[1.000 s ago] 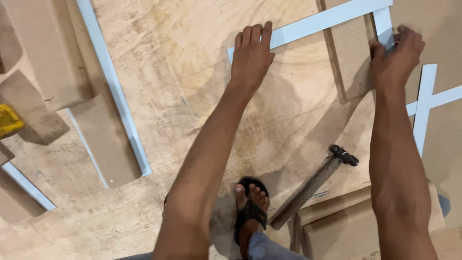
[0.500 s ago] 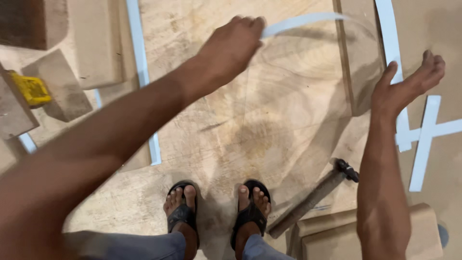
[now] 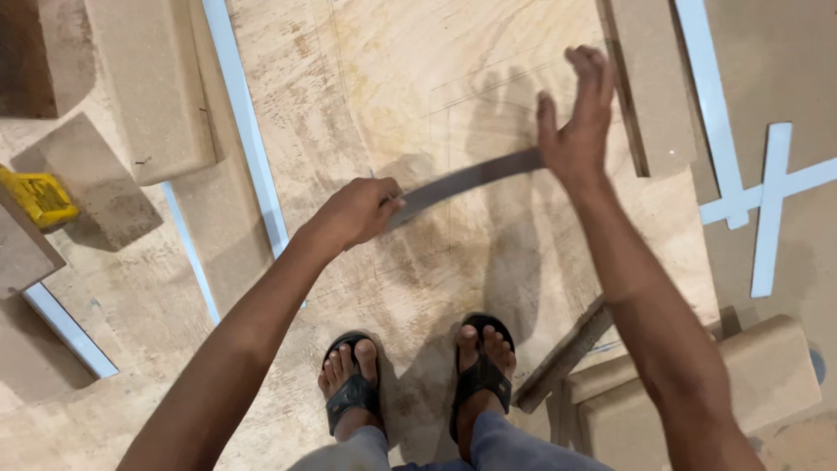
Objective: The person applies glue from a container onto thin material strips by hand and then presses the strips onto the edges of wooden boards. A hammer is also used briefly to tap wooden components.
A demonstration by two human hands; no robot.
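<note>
Both hands have dropped toward the body since half a second ago, bringing the thin strip (image 3: pixel 466 180) down with them; it then arched pale across the top of the view and now shows dark and blurred, held in the air above the plywood sheet (image 3: pixel 410 78). Left hand (image 3: pixel 353 212) has its grip pinched shut on the strip's near end, knuckles up. Right hand (image 3: pixel 577 118), earlier flung wide at the right edge, has come in to the strip's far end, palm against it and fingers spread upward, thumb apart. Below stand two feet in black sandals (image 3: pixel 478 377). A hammer handle (image 3: pixel 565 356) lies by the right foot, white strips (image 3: pixel 767 187) cross at the right, and a yellow tool (image 3: pixel 37 197) sits far left.
</note>
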